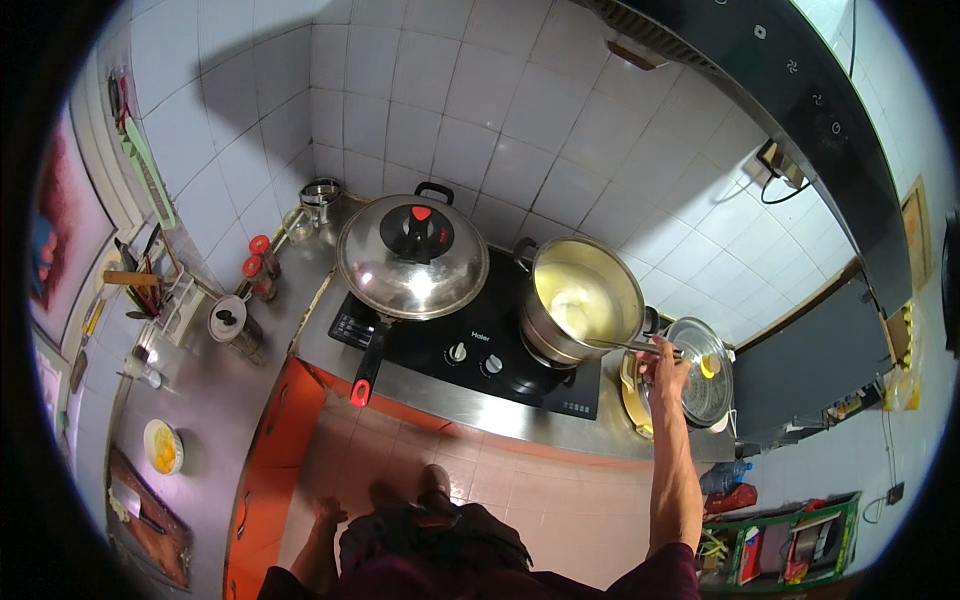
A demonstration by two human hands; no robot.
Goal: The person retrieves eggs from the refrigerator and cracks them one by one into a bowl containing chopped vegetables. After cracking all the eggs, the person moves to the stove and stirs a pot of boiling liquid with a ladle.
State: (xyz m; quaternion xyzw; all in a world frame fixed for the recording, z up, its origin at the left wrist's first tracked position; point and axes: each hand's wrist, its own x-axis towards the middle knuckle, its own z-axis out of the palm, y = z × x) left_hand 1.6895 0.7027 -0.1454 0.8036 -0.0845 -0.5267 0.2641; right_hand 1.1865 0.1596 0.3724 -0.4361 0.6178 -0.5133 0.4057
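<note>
My right hand [666, 373] grips the metal handle [637, 346] of a utensil at the right side of the stove. The utensil reaches over the rim of a deep stainless steel pot [551, 330], and its far end is hidden in the pot. Pale yellowish, cloudy liquid [574, 300] with a whitish patch fills part of the pot, which stands on the right burner of a black Haier gas hob [427, 352]. Low at my left side, my left hand [328, 511] hangs over the floor with loose fingers, holding nothing visible.
A lidded wok [450, 289] covers the left burner, its handle [367, 367] projecting past the front edge. Right of the pot lies a glass lid [709, 390]. Leftward are a lidded metal canister [229, 319], a bowl of egg yolks [163, 448] and a cleaver [131, 504] on a cutting board [161, 551].
</note>
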